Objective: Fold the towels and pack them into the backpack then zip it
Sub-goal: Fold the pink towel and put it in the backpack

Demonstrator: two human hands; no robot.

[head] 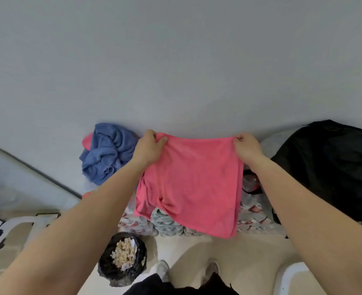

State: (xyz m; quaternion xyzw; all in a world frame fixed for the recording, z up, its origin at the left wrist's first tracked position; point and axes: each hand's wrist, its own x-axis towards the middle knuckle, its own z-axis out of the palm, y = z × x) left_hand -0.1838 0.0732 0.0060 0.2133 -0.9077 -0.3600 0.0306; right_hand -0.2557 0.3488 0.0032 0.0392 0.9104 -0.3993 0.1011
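Observation:
A pink towel [192,179] hangs in front of me, held up by its top edge. My left hand [149,147] pinches its upper left corner and my right hand [247,146] pinches the upper right corner. The towel's lower part drapes down with a bunched fold at the lower left. A crumpled blue towel [107,152] lies to the left against the wall, with a bit of another pink cloth [87,141] under it. The black backpack [333,167] sits to the right, beside my right forearm.
Stacked packs of cans or bottles [167,224] lie under the towels. A bin lined with a black bag [123,258] holding crumpled paper stands on the floor at lower left. White plastic chairs [16,226] sit at the left and lower right [292,277]. A plain wall fills the upper view.

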